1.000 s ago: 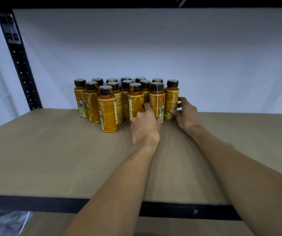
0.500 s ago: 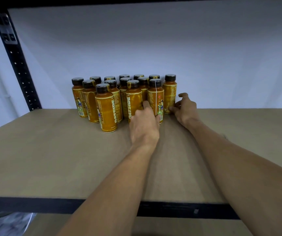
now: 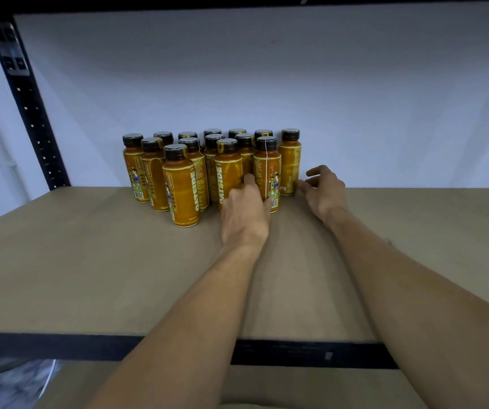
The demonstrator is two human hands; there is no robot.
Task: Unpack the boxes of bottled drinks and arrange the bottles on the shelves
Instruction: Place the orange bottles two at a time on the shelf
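Orange bottles [image 3: 181,190] stand clustered at the back of the shelf [image 3: 89,261]. Left hand [image 3: 244,214] is against the two front-right ones, grip hidden, cannot tell. Right hand [image 3: 325,191] has its grip apart and empty, just beside the rightmost bottle [image 3: 289,163].

Rear bottles [image 3: 212,133] mostly hidden, forearms [image 3: 178,335] cropped below

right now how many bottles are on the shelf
14 bottles, clustered at the back of the shelf: seven caps along the rear, four in the middle row, three in front by the left hand. More may hide behind them.
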